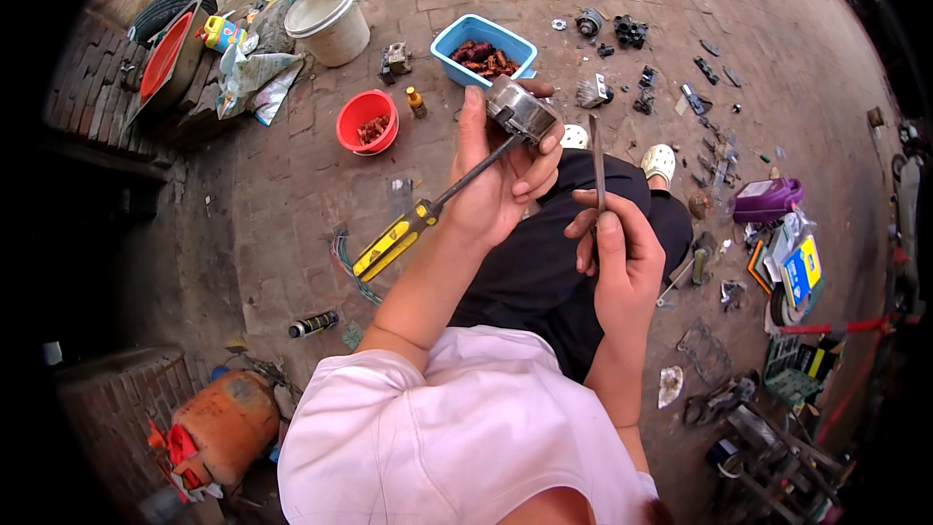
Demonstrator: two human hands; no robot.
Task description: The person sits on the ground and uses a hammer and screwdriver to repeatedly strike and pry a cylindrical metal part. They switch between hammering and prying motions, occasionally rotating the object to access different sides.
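Observation:
My left hand [496,180] is raised in front of me, its fingers and thumb closed around a short, round, silvery metal part [520,109]. A screwdriver [397,238] with a yellow and black handle slants across that palm. Its shaft reaches up to the metal part; whether the tip is inside cannot be made out. Just to the right, my right hand [627,253] pinches a slim, dull metal rod-like tool [598,170], held nearly upright. The rod's top end stands a little apart from the metal part. Its lower end is hidden by the fingers.
On the brick floor [437,175] stand a blue basin [531,43] and a red bowl [367,141] with reddish-brown pieces, a small bottle [416,103] and a white bucket [335,34]. Machine parts [630,31] and a purple jug [768,200] lie right. An orange tank [228,423] is lower left.

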